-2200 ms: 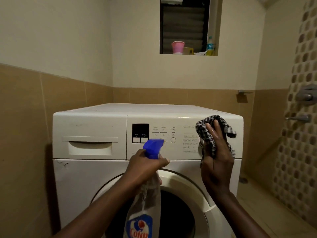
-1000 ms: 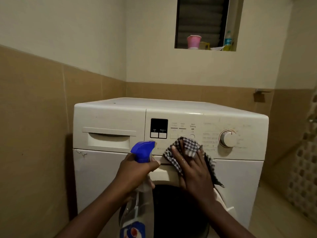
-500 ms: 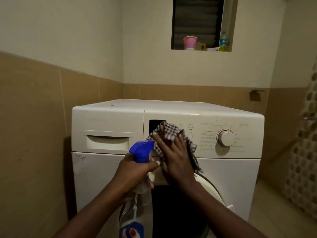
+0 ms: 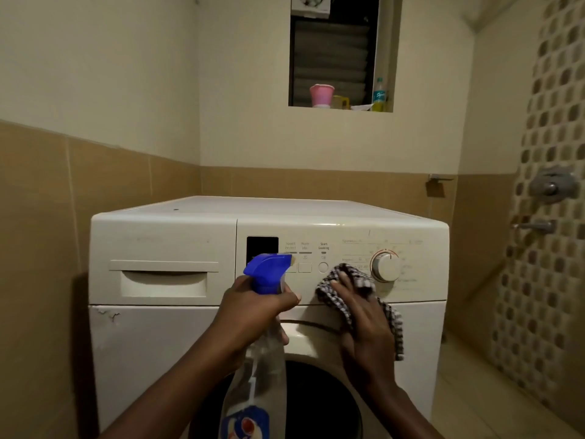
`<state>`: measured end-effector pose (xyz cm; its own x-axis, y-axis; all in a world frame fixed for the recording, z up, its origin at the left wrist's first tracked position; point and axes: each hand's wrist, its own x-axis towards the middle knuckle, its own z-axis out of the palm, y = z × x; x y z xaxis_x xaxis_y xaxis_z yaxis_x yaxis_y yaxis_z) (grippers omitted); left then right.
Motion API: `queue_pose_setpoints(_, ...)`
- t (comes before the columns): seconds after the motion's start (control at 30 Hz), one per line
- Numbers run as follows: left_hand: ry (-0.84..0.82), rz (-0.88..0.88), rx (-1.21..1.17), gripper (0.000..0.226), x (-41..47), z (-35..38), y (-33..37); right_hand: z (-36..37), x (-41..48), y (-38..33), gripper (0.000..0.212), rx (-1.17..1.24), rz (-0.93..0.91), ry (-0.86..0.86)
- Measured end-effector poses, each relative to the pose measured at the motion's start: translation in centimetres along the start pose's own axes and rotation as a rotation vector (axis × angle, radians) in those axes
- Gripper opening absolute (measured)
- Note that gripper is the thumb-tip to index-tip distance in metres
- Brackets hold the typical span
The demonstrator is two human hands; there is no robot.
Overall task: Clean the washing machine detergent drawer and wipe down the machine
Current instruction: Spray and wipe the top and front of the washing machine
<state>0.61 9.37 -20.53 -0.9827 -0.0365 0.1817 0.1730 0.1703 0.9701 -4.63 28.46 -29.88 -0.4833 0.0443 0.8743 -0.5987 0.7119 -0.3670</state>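
Observation:
A white front-loading washing machine (image 4: 152,343) fills the middle of the view. Its detergent drawer (image 4: 164,280) at the upper left is closed. My left hand (image 4: 253,308) grips the neck of a clear spray bottle (image 4: 256,384) with a blue trigger head, held in front of the control panel. My right hand (image 4: 364,324) presses a black-and-white checked cloth (image 4: 354,277) flat against the lower edge of the control panel, just left of the white dial (image 4: 385,267). The round door (image 4: 304,337) sits below, its dark glass partly hidden by my arms.
Tiled walls close in on the left and behind the machine. A window ledge (image 4: 340,107) above holds a pink cup (image 4: 321,95) and a bottle (image 4: 379,95). Shower taps (image 4: 552,185) jut from the mosaic wall on the right, with open floor beside the machine.
My right hand has slid the cloth from the display area rightward and down to the panel's lower edge near the dial. My left hand keeps the spray bottle in about the same place.

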Motion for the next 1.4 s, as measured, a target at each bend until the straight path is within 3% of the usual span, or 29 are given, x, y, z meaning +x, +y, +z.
queue_pose_setpoints(0.3,-0.098,0.103,0.034,0.033,2.0,5.1,2.4,-5.9,1.3,1.4,0.058,0.140,0.108,0.408)
queue_pose_setpoints(0.43,-0.163,0.106,0.049,0.041,2.1,6.8,2.2,-8.2,2.7,1.8,0.040,0.137,0.069,0.506)
queue_pose_setpoints(0.57,-0.149,0.026,0.107,0.041,1.3,7.4,0.9,-9.2,4.2,1.3,0.043,0.152,0.007,0.544)
queue_pose_setpoints(0.67,-0.097,-0.021,0.137,0.032,0.6,6.9,-0.5,-8.2,5.5,0.4,0.049,0.177,-0.028,0.489)
queue_pose_setpoints(0.77,-0.061,-0.081,0.131,0.035,-0.1,6.3,-1.8,-6.1,6.7,-0.4,0.063,0.178,-0.067,0.299)
queue_pose_setpoints(1.0,-0.020,-0.148,0.057,0.030,-0.9,4.8,-2.3,-1.6,8.0,-1.2,0.080,-0.107,-0.115,-0.068)
queue_pose_setpoints(1.23,0.047,-0.145,0.050,0.034,-0.8,3.9,-2.7,0.9,-1.3,1.8,0.076,-0.096,-0.057,-0.150)
queue_pose_setpoints(1.33,0.065,-0.136,0.078,0.033,-0.8,3.4,-3.0,0.2,0.1,2.0,0.081,-0.152,-0.160,-0.147)
queue_pose_setpoints(1.4,0.067,-0.145,0.087,0.036,-0.6,3.5,-3.1,-0.1,2.5,1.1,0.086,-0.131,-0.118,-0.097)
